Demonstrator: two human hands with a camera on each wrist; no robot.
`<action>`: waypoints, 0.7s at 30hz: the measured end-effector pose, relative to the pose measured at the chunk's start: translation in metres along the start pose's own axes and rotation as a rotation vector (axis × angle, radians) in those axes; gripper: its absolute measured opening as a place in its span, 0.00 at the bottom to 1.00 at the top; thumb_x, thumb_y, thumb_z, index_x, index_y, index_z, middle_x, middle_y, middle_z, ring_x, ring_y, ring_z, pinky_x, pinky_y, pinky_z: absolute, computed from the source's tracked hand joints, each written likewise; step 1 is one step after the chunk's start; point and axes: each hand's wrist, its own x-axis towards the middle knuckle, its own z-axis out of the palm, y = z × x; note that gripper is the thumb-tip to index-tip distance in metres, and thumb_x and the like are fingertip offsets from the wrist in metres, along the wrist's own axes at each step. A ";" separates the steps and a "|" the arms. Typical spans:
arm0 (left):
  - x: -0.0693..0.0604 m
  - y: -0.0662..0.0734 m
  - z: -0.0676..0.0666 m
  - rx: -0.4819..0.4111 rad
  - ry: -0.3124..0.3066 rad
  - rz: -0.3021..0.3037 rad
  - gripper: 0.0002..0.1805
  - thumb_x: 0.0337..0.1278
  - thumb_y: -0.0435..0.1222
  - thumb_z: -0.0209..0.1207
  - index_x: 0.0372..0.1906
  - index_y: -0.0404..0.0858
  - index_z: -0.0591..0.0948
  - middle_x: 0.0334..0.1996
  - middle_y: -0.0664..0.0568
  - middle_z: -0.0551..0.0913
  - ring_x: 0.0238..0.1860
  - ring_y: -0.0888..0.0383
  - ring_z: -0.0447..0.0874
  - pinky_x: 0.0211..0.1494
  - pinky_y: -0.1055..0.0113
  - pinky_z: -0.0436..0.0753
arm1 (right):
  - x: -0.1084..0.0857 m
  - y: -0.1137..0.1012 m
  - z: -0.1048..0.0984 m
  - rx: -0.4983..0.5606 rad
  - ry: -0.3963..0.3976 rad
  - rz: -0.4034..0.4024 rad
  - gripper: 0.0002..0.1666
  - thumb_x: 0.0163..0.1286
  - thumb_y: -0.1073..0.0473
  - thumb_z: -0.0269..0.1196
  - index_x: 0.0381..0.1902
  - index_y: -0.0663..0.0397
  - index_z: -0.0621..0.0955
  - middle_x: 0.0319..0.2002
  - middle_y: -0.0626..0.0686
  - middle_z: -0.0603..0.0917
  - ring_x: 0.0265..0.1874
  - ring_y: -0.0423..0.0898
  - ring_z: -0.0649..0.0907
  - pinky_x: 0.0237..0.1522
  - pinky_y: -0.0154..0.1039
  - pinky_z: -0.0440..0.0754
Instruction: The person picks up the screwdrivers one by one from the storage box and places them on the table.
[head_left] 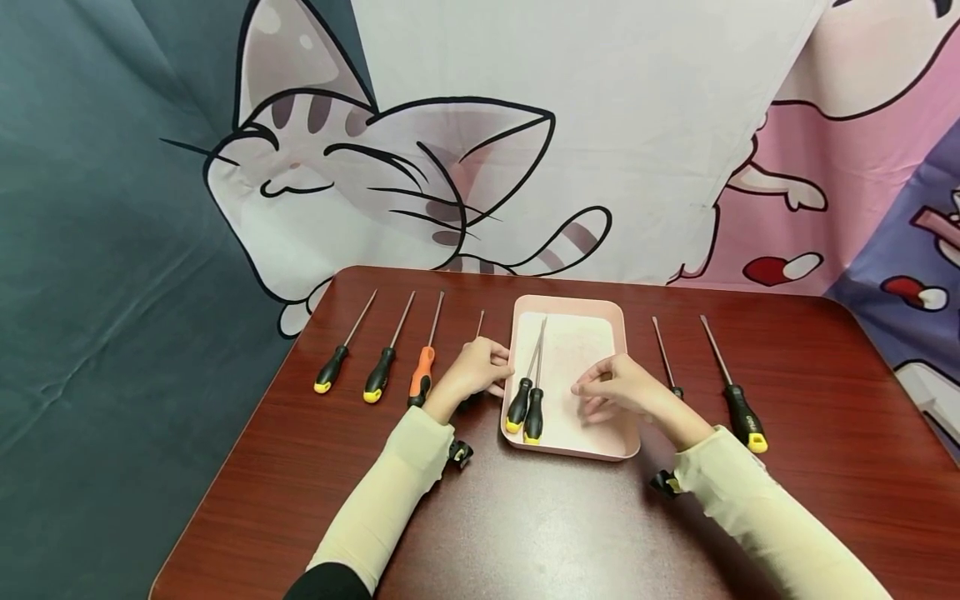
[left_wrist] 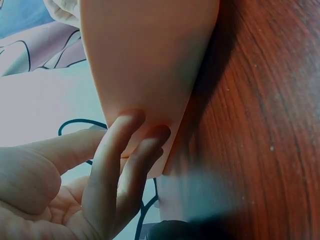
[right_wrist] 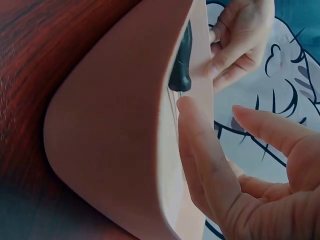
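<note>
A shallow pink tray [head_left: 570, 302] with a pale floor stands on the table in the head view. Two screwdrivers with black and yellow handles, one [head_left: 518, 406] left of the other [head_left: 534, 417], lie side by side in its left half. My left hand [head_left: 477, 367] pinches the tray's left wall, thumb over the rim and fingers against the outside [left_wrist: 150, 60]. Over the tray's right half my right hand [head_left: 617, 385] hovers with fingers loosely bent and apart, holding nothing. In the right wrist view, a gap shows between thumb and fingers [right_wrist: 200, 135].
Left of the tray lie two black-and-yellow screwdrivers [head_left: 332, 369] [head_left: 379, 375], an orange one [head_left: 422, 375], and another shaft [head_left: 481, 322] partly hidden by my left hand. To the right are a thin screwdriver [head_left: 663, 354] and a larger one [head_left: 742, 417]. A cartoon-printed cloth [head_left: 637, 150] hangs behind the table.
</note>
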 end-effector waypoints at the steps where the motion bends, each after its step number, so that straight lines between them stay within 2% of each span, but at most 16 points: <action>1: 0.000 0.000 0.000 0.000 0.000 0.000 0.19 0.64 0.22 0.59 0.59 0.19 0.76 0.46 0.31 0.83 0.41 0.42 0.88 0.33 0.62 0.91 | 0.000 0.000 0.001 0.011 -0.004 0.007 0.15 0.68 0.68 0.64 0.43 0.81 0.77 0.30 0.69 0.85 0.27 0.54 0.88 0.35 0.51 0.90; 12: 0.002 -0.002 0.001 0.020 0.003 -0.007 0.19 0.64 0.22 0.59 0.59 0.20 0.76 0.46 0.32 0.84 0.41 0.43 0.88 0.32 0.63 0.90 | 0.007 0.004 0.017 0.107 -0.026 0.080 0.13 0.69 0.70 0.62 0.42 0.80 0.76 0.31 0.71 0.84 0.24 0.49 0.87 0.38 0.51 0.90; 21: 0.003 -0.003 0.001 0.031 0.009 -0.004 0.19 0.64 0.23 0.59 0.58 0.21 0.76 0.45 0.32 0.83 0.40 0.44 0.88 0.32 0.64 0.90 | 0.013 0.003 0.031 0.091 -0.040 0.100 0.12 0.70 0.68 0.62 0.41 0.78 0.77 0.29 0.67 0.83 0.22 0.48 0.86 0.35 0.48 0.90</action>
